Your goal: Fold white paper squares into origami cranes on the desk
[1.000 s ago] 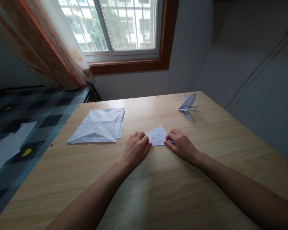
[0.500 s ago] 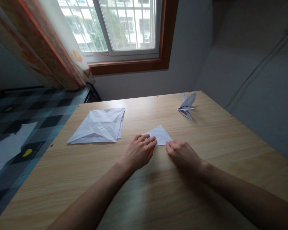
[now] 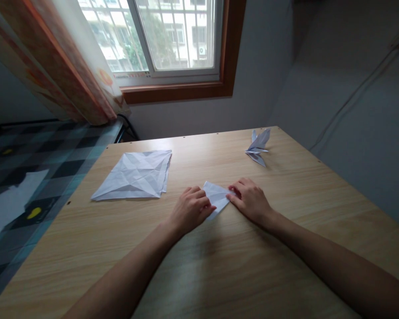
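A small folded sheet of white paper (image 3: 217, 195) lies between my hands on the wooden table (image 3: 199, 274). My left hand (image 3: 192, 208) is closed on its left side, with thumb and curled fingers at the paper's edge. At the right corner, my right hand (image 3: 251, 201) pinches the paper between thumb and forefinger. Part of the folded paper is hidden behind the left fingers. Beyond, to the left, rest creased white sheets (image 3: 136, 175), stacked roughly flat. A folded paper figure (image 3: 259, 144) with raised wing-like flaps stands toward the far right.
On the left, a checked cloth (image 3: 63, 168) covers a surface beside the table, with loose white paper (image 3: 13, 204) on it. A window (image 3: 179, 40) and an orange curtain (image 3: 56, 57) are at the back. A cable (image 3: 352, 99) runs along the right wall.
The folded paper has turned, so its peak now points up and to the left and a corner toward me. My right hand has moved up slightly to its right corner.
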